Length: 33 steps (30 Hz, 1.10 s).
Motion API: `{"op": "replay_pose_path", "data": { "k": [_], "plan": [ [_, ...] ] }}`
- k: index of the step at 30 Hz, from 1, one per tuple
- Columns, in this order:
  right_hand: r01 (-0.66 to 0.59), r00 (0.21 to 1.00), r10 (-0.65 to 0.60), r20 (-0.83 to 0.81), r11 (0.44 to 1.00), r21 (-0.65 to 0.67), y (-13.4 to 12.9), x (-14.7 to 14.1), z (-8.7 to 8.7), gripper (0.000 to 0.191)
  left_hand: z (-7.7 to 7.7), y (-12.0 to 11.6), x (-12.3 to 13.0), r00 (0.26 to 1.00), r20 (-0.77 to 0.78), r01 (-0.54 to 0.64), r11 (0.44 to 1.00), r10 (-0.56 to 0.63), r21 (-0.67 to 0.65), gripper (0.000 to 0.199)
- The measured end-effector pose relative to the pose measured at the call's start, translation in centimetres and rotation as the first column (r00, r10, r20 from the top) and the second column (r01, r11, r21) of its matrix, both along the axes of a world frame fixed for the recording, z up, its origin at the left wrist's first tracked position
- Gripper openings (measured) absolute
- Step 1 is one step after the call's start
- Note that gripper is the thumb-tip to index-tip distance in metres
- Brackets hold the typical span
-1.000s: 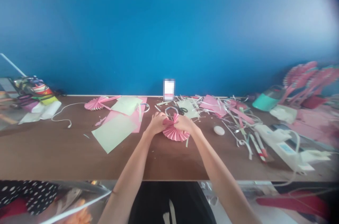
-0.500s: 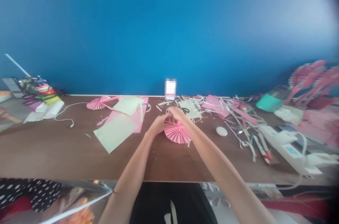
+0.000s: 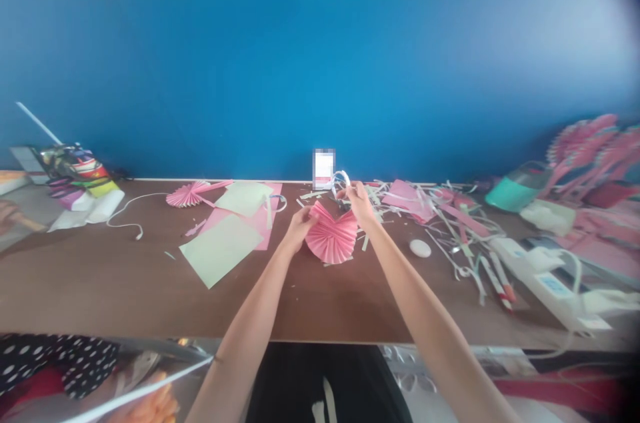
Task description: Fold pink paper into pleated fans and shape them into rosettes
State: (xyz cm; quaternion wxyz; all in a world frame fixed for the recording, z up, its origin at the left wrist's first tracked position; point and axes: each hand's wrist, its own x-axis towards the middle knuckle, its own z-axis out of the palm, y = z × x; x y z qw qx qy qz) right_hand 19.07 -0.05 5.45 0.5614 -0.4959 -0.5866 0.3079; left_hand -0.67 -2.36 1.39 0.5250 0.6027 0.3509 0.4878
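A pink pleated paper fan [image 3: 332, 239] is spread in a nearly round shape with a V-shaped notch at its far side. My left hand [image 3: 301, 225] is closed on the fan's upper left edge. My right hand [image 3: 358, 201], just beyond the fan's right edge, pinches a thin white ring that looks like a roll of tape [image 3: 341, 176]. Whether the right hand also touches the fan I cannot tell. Pale paper scraps [image 3: 365, 241] lie beside and partly under the fan.
Pale green sheets [image 3: 220, 251] and pink paper [image 3: 265, 236] lie left, near another pink fan [image 3: 186, 195]. To the right are a white oval object [image 3: 420, 248], paper strips, pens [image 3: 495, 283] and a power strip [image 3: 543, 283]. Another person's hand [image 3: 13, 216] shows far left.
My hands have moved apart from their meeting point above the fan. The fan's notch now shows, and the white tape roll has come into view in my right hand.
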Motion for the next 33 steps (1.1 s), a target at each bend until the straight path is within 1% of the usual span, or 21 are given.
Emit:
{"op": "replay_pose_path", "data": {
  "k": [3,6,8,10,12,14,16,17,19,21,24,26,29,31,33],
  "plan": [
    [-0.037,0.996,0.035,-0.077,0.999,-0.026,-0.4,0.4,0.7,0.026,-0.1,0.2,-0.3,0.993,0.118,-0.007,0.998,0.014,-0.06,0.041],
    [-0.095,0.99,0.092,-0.104,0.995,-0.031,-0.7,0.5,1.3,0.034,-0.1,0.5,-0.5,0.973,0.226,0.074,0.989,-0.043,-0.13,0.045],
    [-0.112,0.986,0.109,-0.125,0.994,-0.017,-1.1,0.5,1.3,0.036,0.0,0.5,-0.7,0.962,0.257,0.133,0.978,-0.09,-0.159,0.047],
    [-0.138,0.981,0.135,-0.14,0.99,-0.01,-1.5,0.4,1.2,0.034,0.1,0.5,-0.9,0.956,0.262,0.181,0.97,-0.135,-0.161,0.049],
    [-0.171,0.979,0.166,-0.122,0.985,-0.034,-1.7,0.3,1.1,0.032,0.2,0.5,-1.0,0.952,0.256,0.212,0.966,-0.171,-0.146,0.047],
    [-0.197,0.976,0.19,-0.104,0.978,-0.071,-1.6,0.3,1.1,0.029,0.1,0.6,-1.2,0.955,0.227,0.227,0.964,-0.192,-0.14,0.043],
    [-0.264,0.96,0.253,-0.122,0.96,-0.088,-1.2,0.4,1.4,0.025,-0.2,0.8,-1.3,0.966,0.173,0.22,0.964,-0.194,-0.148,0.034],
    [-0.318,0.943,0.305,-0.132,0.944,-0.093,-0.9,0.5,1.6,0.023,-0.4,0.9,-1.3,0.97,0.146,0.214,0.965,-0.193,-0.15,0.028],
    [-0.437,0.898,0.423,-0.124,0.891,-0.122,-0.3,0.7,2.3,0.021,-0.8,1.3,-1.2,0.974,0.126,0.207,0.968,-0.189,-0.144,0.015],
    [-0.525,0.85,0.521,-0.078,0.827,-0.199,0.1,0.8,3.1,0.022,-1.2,1.6,-1.1,0.972,0.143,0.204,0.969,-0.184,-0.139,0.008],
    [-0.588,0.774,0.633,0.013,0.726,-0.357,0.3,0.6,4.2,0.026,-1.4,2.0,-1.1,0.968,0.171,0.21,0.964,-0.183,-0.162,0.005],
    [-0.597,0.718,0.691,0.077,0.669,-0.443,0.4,0.4,4.8,0.029,-1.4,2.1,-1.1,0.952,0.228,0.251,0.949,-0.205,-0.192,0.003],
    [-0.596,0.663,0.737,0.131,0.625,-0.504,0.4,0.0,5.4,0.032,-1.3,2.2,-0.9,0.916,0.337,0.306,0.922,-0.216,-0.24,0.015],
    [-0.594,0.64,0.753,0.151,0.61,-0.524,0.3,-0.3,5.7,0.033,-1.4,2.2,-0.7,0.913,0.368,0.289,0.916,-0.175,-0.28,0.027],
    [-0.597,0.62,0.766,0.17,0.601,-0.53,0.2,-0.6,6.1,0.032,-1.5,2.3,-0.4,0.924,0.357,0.253,0.92,-0.138,-0.298,0.039]
  ]
}}
